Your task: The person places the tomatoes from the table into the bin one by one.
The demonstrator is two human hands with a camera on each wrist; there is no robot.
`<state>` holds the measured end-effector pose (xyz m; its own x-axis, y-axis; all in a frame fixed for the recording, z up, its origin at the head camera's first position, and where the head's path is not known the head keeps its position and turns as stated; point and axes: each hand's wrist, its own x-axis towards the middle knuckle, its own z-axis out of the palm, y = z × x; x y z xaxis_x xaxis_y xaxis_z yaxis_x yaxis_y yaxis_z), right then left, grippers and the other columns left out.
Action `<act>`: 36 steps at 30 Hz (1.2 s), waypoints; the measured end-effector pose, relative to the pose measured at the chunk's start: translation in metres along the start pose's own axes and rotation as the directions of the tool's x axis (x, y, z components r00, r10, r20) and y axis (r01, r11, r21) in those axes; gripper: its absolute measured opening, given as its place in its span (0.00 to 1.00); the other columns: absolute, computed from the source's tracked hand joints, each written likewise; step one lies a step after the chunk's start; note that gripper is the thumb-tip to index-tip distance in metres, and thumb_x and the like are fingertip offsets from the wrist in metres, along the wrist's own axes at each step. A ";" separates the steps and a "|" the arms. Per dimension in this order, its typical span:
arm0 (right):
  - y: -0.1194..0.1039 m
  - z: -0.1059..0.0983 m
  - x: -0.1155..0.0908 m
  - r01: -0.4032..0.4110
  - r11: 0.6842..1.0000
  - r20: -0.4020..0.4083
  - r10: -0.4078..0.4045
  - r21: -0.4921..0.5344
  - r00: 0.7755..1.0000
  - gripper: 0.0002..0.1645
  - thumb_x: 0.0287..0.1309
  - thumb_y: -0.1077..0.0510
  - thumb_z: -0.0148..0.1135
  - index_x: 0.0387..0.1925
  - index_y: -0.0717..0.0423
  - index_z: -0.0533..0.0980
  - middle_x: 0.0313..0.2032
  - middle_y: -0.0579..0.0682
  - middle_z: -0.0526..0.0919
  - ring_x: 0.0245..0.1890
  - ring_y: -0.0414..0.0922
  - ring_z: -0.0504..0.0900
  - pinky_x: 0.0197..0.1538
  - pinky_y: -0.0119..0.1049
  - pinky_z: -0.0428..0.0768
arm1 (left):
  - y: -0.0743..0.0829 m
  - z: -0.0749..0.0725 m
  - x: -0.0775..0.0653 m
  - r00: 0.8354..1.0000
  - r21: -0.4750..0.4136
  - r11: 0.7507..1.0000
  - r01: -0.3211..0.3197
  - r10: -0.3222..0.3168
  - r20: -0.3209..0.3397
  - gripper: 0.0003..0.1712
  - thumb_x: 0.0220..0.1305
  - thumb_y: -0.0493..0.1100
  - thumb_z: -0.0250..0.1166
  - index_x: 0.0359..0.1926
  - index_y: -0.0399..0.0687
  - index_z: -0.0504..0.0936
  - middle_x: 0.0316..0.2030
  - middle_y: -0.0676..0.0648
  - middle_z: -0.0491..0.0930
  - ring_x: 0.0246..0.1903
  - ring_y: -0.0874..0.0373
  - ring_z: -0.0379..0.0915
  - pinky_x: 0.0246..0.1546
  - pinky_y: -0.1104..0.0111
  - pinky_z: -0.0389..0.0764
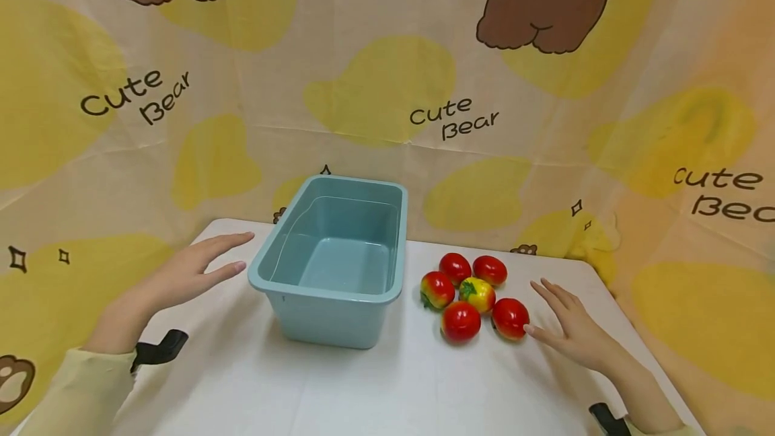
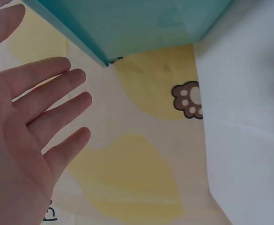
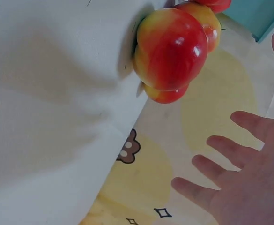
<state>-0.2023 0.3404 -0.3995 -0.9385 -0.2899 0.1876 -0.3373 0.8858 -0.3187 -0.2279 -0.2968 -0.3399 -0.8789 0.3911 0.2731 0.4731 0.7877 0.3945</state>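
Note:
A light blue plastic basin [image 1: 329, 318] stands on the white table, and nothing lies inside it. My left hand [image 1: 190, 271] hovers just left of its rim, fingers straight and apart from it; the left wrist view shows the spread palm [image 2: 29, 122] holding nothing. Right of the basin sits a cluster of several shiny red-and-yellow fruits, tomato- or apple-like, one of them a mostly yellow fruit [image 1: 477, 295] with a green top. Nearest my right hand [image 1: 572, 328] is a red fruit [image 1: 510, 319]. The right hand's fingers are extended and grip nothing.
The white table [image 1: 363, 395] carries the basin and fruits. Behind and at both sides hangs a cream cloth [image 1: 363, 12] with yellow patches, bears and lettering. A black strap piece [image 1: 160, 348] sits on the left wrist, another [image 1: 608, 419] on the right.

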 end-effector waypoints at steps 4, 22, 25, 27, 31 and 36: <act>-0.001 0.004 0.004 0.027 0.999 -0.049 -0.026 0.019 0.998 0.48 0.55 0.39 0.64 0.71 0.53 0.57 0.69 0.63 0.57 0.65 0.66 0.57 0.53 0.74 0.62 | 0.008 -0.003 0.000 1.000 -0.009 1.000 -0.003 0.003 -0.007 0.32 0.65 0.56 0.59 0.68 0.57 0.66 0.64 0.46 0.69 0.63 0.42 0.63 0.56 0.44 0.67; 0.009 0.029 0.017 0.019 0.986 -0.120 0.001 0.167 0.993 0.42 0.53 0.49 0.69 0.65 0.60 0.64 0.60 0.64 0.71 0.57 0.62 0.72 0.51 0.58 0.77 | 0.022 -0.007 0.007 0.998 0.013 0.998 -0.058 0.059 -0.007 0.32 0.61 0.56 0.64 0.64 0.53 0.71 0.61 0.50 0.74 0.61 0.49 0.67 0.55 0.50 0.71; 0.011 0.034 0.017 -0.005 0.980 -0.085 0.023 0.198 0.996 0.43 0.52 0.47 0.69 0.65 0.60 0.65 0.60 0.65 0.71 0.57 0.63 0.71 0.52 0.57 0.76 | 0.023 -0.008 0.009 0.998 0.024 0.998 -0.062 0.062 0.004 0.33 0.61 0.57 0.64 0.65 0.53 0.71 0.61 0.50 0.74 0.61 0.49 0.68 0.55 0.51 0.71; 0.012 0.036 0.017 -0.018 0.979 -0.063 0.032 0.205 0.997 0.44 0.51 0.46 0.70 0.65 0.61 0.64 0.60 0.66 0.71 0.57 0.63 0.71 0.52 0.57 0.76 | 0.023 -0.009 0.009 0.998 0.024 0.998 -0.060 0.059 0.014 0.33 0.61 0.58 0.63 0.65 0.54 0.70 0.61 0.50 0.74 0.61 0.49 0.68 0.55 0.50 0.71; 0.013 0.039 0.019 -0.044 0.979 -0.028 0.051 0.200 0.998 0.46 0.51 0.45 0.69 0.65 0.62 0.63 0.60 0.66 0.71 0.56 0.63 0.72 0.51 0.55 0.78 | 0.024 -0.010 0.009 0.999 0.009 0.999 -0.045 0.045 0.029 0.33 0.61 0.58 0.63 0.65 0.54 0.71 0.60 0.48 0.75 0.61 0.47 0.68 0.54 0.49 0.71; 0.014 0.043 0.020 -0.073 0.972 0.012 0.072 0.224 0.997 0.49 0.50 0.42 0.70 0.66 0.62 0.62 0.60 0.67 0.70 0.57 0.65 0.71 0.51 0.56 0.78 | 0.026 -0.012 0.009 0.999 0.001 0.999 -0.037 0.037 0.039 0.33 0.61 0.59 0.63 0.64 0.53 0.72 0.59 0.47 0.75 0.60 0.46 0.69 0.54 0.48 0.72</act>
<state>-0.2293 0.3316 -0.4406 -0.9613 -0.2295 0.1524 -0.2754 0.8008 -0.5319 -0.2228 -0.2785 -0.3166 -0.8623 0.4384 0.2536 0.5057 0.7730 0.3830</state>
